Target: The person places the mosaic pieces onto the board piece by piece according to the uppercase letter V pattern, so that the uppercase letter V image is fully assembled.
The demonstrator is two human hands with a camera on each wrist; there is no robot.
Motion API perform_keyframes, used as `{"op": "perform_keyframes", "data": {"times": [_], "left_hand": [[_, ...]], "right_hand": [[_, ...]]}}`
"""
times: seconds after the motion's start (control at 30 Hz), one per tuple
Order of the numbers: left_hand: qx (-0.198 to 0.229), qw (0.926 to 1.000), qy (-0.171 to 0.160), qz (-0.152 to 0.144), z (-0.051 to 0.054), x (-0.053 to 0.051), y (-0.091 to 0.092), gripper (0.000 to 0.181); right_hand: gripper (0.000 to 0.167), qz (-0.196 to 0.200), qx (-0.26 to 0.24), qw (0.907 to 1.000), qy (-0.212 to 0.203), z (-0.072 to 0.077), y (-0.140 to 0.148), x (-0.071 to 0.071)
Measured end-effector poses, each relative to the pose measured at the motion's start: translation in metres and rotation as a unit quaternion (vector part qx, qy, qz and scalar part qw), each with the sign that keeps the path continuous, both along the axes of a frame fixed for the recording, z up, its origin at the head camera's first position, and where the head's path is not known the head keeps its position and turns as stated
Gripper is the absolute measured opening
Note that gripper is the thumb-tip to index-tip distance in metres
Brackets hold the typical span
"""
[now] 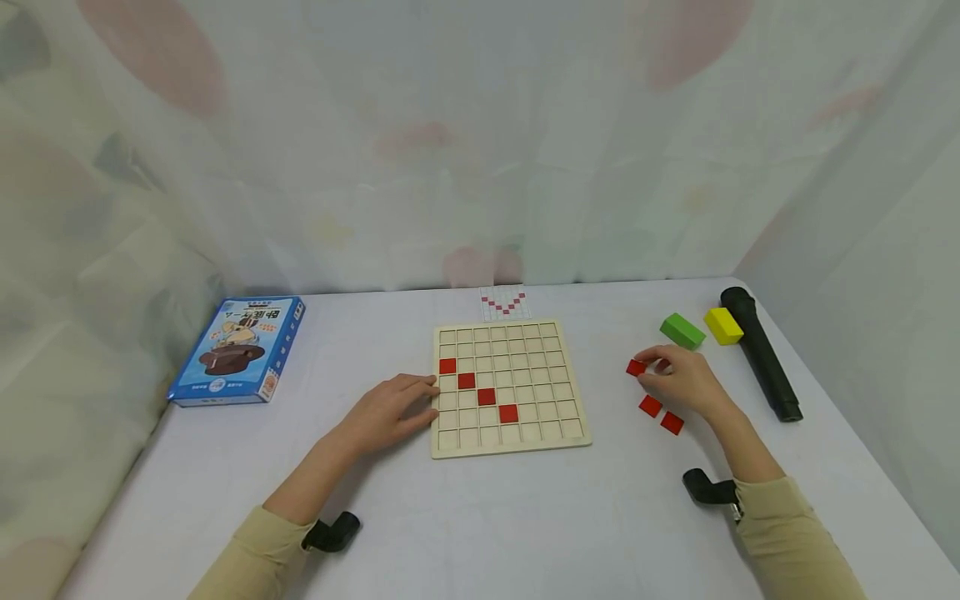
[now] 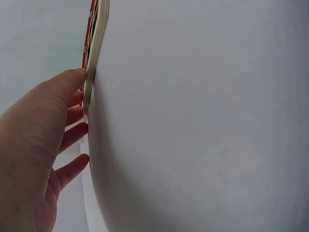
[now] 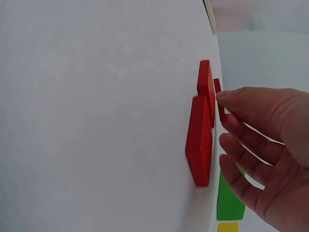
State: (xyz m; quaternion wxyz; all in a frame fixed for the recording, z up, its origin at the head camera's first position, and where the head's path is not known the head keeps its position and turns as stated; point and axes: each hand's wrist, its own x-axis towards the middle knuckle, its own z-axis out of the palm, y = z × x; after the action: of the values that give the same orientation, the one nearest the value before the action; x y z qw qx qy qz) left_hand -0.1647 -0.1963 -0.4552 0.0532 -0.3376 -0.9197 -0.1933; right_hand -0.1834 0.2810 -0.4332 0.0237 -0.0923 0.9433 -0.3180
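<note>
A square wooden grid board (image 1: pixel 512 452) lies mid-table, with several red square tiles in a diagonal line down from its left side. My left hand (image 1: pixel 392 413) touches the board's left edge with its fingertips, fingers loosely spread. In the left wrist view, the thumb and fingers meet the board's side (image 2: pixel 100 36). To the right of the board, my right hand (image 1: pixel 681 379) pinches a red tile (image 1: pixel 635 367) between thumb and forefinger. Two more red tiles, one nearer (image 1: pixel 672 423) and one beside it (image 1: pixel 650 406), lie on the table just below that hand.
Behind the board lies a small pattern card (image 1: pixel 505 303) with a red V of squares. A green block (image 1: pixel 682 331), a yellow block (image 1: pixel 723 326) and a black microphone (image 1: pixel 763 358) sit at the right. A blue box (image 1: pixel 236 350) lies at the back left.
</note>
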Motion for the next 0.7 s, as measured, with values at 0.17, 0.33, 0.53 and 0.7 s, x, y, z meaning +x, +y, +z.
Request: {"op": "perform_keyframes", "data": {"times": [0.17, 0.33, 0.53, 0.7], "left_hand": [[-0.001, 1.0000, 0.002, 0.001, 0.000, 0.000, 0.000, 0.034], [0.002, 1.0000, 0.005, 0.000, -0.002, 0.000, -0.001, 0.034], [0.001, 1.0000, 0.003, 0.002, -0.003, -0.001, -0.001, 0.035], [-0.002, 1.0000, 0.003, 0.005, -0.003, 0.000, -0.001, 0.035]], "right_hand": [[0.031, 0.000, -0.010, 0.9999, -0.006, 0.000, -0.012, -0.001], [0.030, 0.019, -0.029, 0.9993, 0.014, -0.004, -0.028, -0.003], [0.029, 0.049, -0.048, 0.9971, 0.032, -0.004, -0.053, -0.003], [0.029, 0.080, -0.069, 0.9940, 0.030, -0.003, -0.073, -0.004]]}}
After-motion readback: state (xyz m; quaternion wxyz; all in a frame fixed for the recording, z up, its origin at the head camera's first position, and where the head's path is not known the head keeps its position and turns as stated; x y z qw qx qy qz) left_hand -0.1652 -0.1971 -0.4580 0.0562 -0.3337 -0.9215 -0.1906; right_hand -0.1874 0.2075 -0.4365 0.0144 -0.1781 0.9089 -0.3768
